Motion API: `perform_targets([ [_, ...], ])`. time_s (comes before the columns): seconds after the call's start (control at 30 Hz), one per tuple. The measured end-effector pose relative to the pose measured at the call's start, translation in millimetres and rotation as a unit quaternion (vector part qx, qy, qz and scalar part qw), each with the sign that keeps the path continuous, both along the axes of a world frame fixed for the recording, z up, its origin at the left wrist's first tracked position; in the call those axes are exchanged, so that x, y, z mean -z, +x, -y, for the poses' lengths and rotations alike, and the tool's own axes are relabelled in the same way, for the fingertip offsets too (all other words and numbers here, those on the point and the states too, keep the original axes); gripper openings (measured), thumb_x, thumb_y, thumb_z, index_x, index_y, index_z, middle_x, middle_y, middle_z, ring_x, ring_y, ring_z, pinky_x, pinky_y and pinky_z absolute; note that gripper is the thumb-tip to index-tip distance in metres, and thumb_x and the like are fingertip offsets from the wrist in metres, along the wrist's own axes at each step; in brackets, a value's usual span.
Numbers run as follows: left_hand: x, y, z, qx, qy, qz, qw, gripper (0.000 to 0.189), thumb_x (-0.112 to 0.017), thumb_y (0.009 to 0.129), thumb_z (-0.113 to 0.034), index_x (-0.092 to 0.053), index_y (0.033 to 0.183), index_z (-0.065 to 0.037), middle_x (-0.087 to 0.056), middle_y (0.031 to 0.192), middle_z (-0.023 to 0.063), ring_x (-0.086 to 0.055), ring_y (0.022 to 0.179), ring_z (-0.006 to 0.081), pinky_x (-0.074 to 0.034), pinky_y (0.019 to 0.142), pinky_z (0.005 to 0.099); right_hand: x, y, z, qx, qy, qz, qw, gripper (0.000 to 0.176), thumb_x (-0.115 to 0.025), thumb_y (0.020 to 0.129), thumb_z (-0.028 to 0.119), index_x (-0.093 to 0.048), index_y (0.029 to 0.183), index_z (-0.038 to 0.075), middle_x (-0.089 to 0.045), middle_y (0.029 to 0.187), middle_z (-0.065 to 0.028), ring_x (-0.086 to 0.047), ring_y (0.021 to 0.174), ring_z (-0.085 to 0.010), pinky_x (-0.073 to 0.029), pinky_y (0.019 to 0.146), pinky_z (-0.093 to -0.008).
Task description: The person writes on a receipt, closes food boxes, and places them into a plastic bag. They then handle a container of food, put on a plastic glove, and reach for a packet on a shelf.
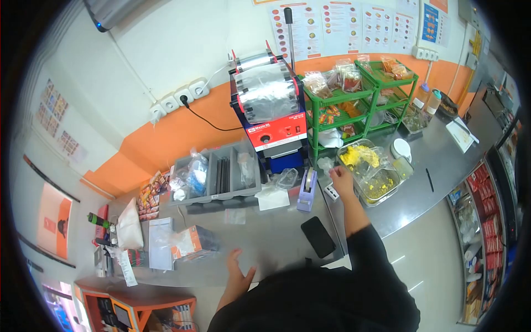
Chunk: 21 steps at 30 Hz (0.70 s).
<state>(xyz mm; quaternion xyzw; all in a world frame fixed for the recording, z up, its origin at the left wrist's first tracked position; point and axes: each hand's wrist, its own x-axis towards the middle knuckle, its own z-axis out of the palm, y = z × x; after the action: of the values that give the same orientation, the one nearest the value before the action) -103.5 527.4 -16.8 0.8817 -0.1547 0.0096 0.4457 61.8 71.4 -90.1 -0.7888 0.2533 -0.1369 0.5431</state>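
Observation:
My left hand (239,275) hovers above the front of the metal counter with its fingers apart and nothing in it. An orange-and-white box (188,243) lies to its left. My right hand (342,180) reaches across the counter with curled fingers, at the left edge of a clear tray (381,195) with yellow food in it. Anything in those fingers is too small to make out. Clear plastic (325,164) lies just beyond the fingertips. Close by are a white power strip (331,192), a purple tape dispenser (307,191) and a black phone (318,237).
A cup sealing machine (276,133) stands at the back, beside green stacked racks (337,99) of packets. On the left is a grey divided bin (215,196). A round white lid (400,148) and a black pen (430,180) lie to the right.

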Motion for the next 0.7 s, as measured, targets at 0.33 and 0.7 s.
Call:
perform_targets([
  [0.33,-50.8,47.8,80.2,0.137,-0.356,-0.325,0.865,0.042,-0.043,0.103,-0.017,-0.038,0.142,-0.002,-0.050,0.133,0.0151,-0.054,0.120,0.0252,-0.043,0.105,0.0404,-109.5,-152.5,-152.7,-0.280,0.593,0.067,0.752,0.025,-0.053,0.096,0.020,-0.058,0.117,0.006,-0.065,0.112,-0.0065,-0.059,0.100,-0.0160,-0.044,0.089,-0.0318],
  [0.7,-16.5,63.9,128.6,0.263,-0.377,-0.568,0.682,0.033,-0.052,0.100,-0.015,-0.049,0.129,0.000,-0.057,0.121,0.0077,-0.056,0.114,0.0167,-0.047,0.099,0.0297,-104.1,-214.3,-149.2,-0.187,0.627,0.168,0.737,0.042,-0.052,0.090,0.024,-0.052,0.125,0.001,-0.063,0.114,-0.0108,-0.058,0.105,-0.0222,-0.043,0.094,-0.0366],
])
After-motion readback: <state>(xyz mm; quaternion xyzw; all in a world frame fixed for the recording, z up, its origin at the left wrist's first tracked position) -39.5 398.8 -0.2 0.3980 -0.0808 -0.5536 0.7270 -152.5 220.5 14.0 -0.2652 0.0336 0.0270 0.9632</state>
